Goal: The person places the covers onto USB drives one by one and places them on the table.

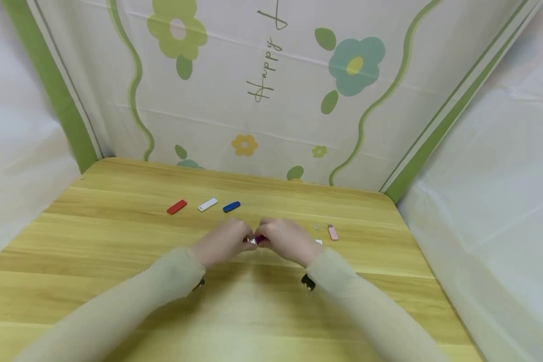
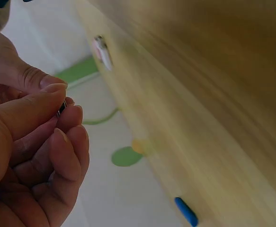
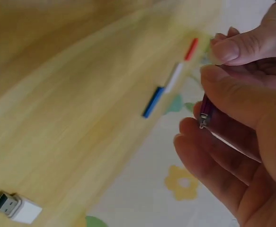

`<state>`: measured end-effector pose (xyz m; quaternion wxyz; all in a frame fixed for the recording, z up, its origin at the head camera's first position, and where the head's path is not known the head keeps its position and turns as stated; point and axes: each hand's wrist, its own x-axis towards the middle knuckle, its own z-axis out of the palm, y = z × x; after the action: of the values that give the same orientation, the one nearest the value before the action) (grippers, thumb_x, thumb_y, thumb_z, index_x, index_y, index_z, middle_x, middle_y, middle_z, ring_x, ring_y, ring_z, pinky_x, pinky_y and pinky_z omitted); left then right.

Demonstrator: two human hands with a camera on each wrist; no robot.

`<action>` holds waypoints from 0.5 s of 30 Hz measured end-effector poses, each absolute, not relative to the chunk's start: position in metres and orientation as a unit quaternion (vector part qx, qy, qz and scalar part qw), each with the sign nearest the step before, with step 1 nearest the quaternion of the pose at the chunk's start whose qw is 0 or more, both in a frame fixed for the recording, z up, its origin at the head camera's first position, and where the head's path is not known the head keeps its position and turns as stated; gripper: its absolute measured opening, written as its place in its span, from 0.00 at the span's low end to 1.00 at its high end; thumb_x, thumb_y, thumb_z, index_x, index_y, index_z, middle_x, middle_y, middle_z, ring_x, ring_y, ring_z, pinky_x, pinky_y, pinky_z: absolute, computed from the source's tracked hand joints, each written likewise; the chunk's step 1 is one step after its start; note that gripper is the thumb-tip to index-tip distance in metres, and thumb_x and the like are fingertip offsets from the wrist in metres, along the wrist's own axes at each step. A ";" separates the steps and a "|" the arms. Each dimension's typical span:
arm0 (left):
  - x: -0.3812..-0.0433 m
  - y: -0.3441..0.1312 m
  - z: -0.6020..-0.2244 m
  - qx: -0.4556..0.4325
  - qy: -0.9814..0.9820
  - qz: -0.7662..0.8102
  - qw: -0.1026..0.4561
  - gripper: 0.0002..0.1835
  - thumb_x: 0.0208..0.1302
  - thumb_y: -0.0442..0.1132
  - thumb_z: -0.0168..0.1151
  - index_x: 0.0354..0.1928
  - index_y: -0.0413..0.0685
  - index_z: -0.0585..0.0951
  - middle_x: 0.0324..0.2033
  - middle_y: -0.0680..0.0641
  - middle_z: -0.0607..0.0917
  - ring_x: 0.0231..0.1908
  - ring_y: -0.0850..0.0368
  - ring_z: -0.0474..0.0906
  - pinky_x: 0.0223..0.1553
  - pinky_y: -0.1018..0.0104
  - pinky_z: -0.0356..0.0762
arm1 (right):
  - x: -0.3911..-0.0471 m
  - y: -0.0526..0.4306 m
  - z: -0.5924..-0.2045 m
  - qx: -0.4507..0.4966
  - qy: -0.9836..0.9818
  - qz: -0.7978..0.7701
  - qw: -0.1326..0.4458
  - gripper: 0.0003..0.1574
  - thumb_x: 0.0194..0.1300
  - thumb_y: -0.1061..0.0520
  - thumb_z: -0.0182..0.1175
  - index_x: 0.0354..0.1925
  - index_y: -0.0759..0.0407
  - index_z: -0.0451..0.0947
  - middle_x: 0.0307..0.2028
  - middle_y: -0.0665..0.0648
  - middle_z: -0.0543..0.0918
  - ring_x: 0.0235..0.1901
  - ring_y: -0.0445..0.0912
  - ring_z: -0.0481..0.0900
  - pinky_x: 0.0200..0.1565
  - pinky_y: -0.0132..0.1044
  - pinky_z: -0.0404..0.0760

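Observation:
In front of me my two hands meet over the table at a small purple USB flash drive [image 1: 260,240]. My right hand [image 1: 287,240] pinches its purple body between thumb and fingers; a metal end with a small loop pokes out in the right wrist view [image 3: 203,120]. From the other side my left hand [image 1: 223,244] pinches the drive's silvery end with thumb and forefinger. Most of the drive is hidden by the fingers. Beyond the left hand lie a blue stick [image 1: 232,206], a white stick [image 1: 207,204] and a red stick [image 1: 177,206] in a row.
Right of my hands lies a pink USB drive [image 1: 333,233] with its plug bare, near a small clear piece [image 1: 317,228]. A white USB drive [image 3: 26,210] lies partly behind my right wrist in the head view. Flowered cloth [image 1: 298,125] hangs behind the wooden table [image 1: 117,226].

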<state>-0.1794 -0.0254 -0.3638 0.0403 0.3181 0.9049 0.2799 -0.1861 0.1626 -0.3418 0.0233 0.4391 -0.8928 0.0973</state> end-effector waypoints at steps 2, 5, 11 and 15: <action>-0.195 -0.024 -0.369 0.306 0.910 0.275 0.050 0.05 0.62 0.38 0.70 0.32 0.43 0.88 0.22 0.55 0.83 0.20 0.65 0.71 0.24 0.72 0.69 | -0.203 0.160 -0.349 0.434 -0.897 0.090 0.012 0.05 0.62 0.57 0.69 0.38 0.54 0.88 0.33 0.50 0.82 0.30 0.38 0.78 0.34 0.26 0.78; -0.218 -0.022 -0.378 0.294 0.917 0.263 0.055 0.10 0.64 0.38 0.69 0.24 0.44 0.85 0.15 0.58 0.74 0.17 0.64 0.65 0.22 0.72 0.63 | -0.227 0.156 -0.360 0.431 -0.898 0.085 -0.001 0.04 0.62 0.58 0.69 0.37 0.53 0.88 0.31 0.50 0.81 0.30 0.39 0.77 0.35 0.29 0.78; -0.258 -0.019 -0.398 0.300 0.924 0.233 0.038 0.25 0.65 0.40 0.67 0.13 0.52 0.67 0.12 0.57 0.62 0.16 0.63 0.57 0.22 0.70 0.59 | -0.263 0.152 -0.370 0.441 -0.894 0.081 -0.023 0.07 0.61 0.61 0.70 0.39 0.51 0.89 0.32 0.49 0.81 0.33 0.40 0.77 0.40 0.31 0.79; -0.276 -0.016 -0.403 0.297 0.928 0.220 0.041 0.25 0.63 0.39 0.68 0.13 0.54 0.65 0.12 0.57 0.63 0.17 0.63 0.59 0.23 0.70 0.62 | -0.283 0.152 -0.376 0.444 -0.891 0.081 -0.043 0.09 0.61 0.62 0.70 0.41 0.53 0.88 0.36 0.49 0.84 0.37 0.41 0.80 0.44 0.31 0.79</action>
<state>-0.2756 -0.0160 -0.4026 0.0406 0.2972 0.9282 0.2202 -0.2826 0.1523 -0.3757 -0.0425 0.4436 -0.8915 0.0815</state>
